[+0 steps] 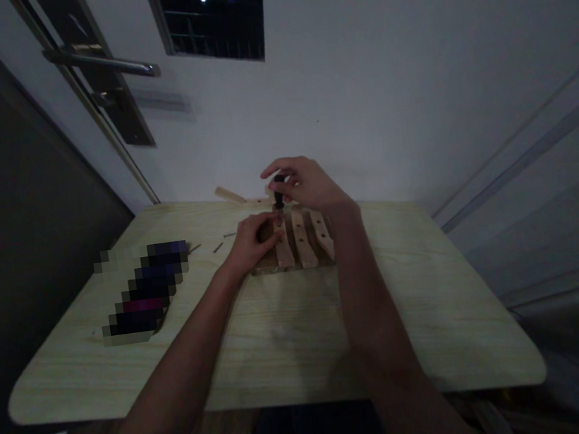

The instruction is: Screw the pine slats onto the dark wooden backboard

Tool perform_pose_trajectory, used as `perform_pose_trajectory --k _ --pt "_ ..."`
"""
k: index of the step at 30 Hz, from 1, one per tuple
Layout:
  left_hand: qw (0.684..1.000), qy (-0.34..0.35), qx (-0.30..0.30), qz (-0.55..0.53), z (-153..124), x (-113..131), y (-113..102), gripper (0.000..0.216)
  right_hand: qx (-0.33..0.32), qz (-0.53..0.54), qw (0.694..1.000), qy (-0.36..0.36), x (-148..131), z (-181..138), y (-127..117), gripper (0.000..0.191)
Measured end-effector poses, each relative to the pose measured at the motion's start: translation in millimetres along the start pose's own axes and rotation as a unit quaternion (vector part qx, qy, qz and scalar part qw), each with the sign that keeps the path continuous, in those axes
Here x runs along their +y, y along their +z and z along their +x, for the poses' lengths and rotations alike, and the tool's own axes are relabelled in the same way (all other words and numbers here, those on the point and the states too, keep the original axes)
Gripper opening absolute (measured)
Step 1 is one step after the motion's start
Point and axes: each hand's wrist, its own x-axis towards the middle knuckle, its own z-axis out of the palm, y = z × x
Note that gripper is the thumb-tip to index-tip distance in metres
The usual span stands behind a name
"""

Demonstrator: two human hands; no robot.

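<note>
Holding a black screwdriver (279, 180) in the right hand (306, 183), handle pinched narrow between thumb and fingers, pretty much upright over the leftmost of 3 wooden strips (284, 250) on a brown board (265, 261). Steadying that strip with the left hand (250, 240), thumb and forefinger curved around a small gap beside the driver's tip (can't tell if pinching a screw there, too dim). Looks like the fastening step, probably on strip 1. Calls for a straight driver, firm downward pressure and short twists, without letting the strip slide, I'd guess. Also lying on the table (284, 339): thin metal pieces (217, 247) left of the board, plus a loose wooden piece (230, 195) toward the back.
</note>
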Motion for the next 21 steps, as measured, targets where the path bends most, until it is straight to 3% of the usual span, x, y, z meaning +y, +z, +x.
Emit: perform_pose_trajectory --k 6,11,14,21 --pt "1.000 0.004 0.001 -0.001 0.3 -5.4 2.0 0.039 -0.030 -0.012 0.999 0.008 4.6 -4.2 -6.5 0.028" --pt "1.000 0.000 0.002 -0.011 -0.3 -8.1 3.8 0.039 -0.006 -0.009 0.999 0.033 1.4 -11.9 -11.9 0.028" --pt "1.000 -0.006 0.001 -0.008 -0.4 -7.2 4.0 0.039 -0.007 -0.004 1.000 0.020 1.1 -12.9 -12.8 0.016" --pt "1.000 0.000 -0.007 -0.004 -0.6 -3.2 2.3 0.038 0.072 -0.090 0.993 0.010 12.2 -7.4 -13.3 0.027"
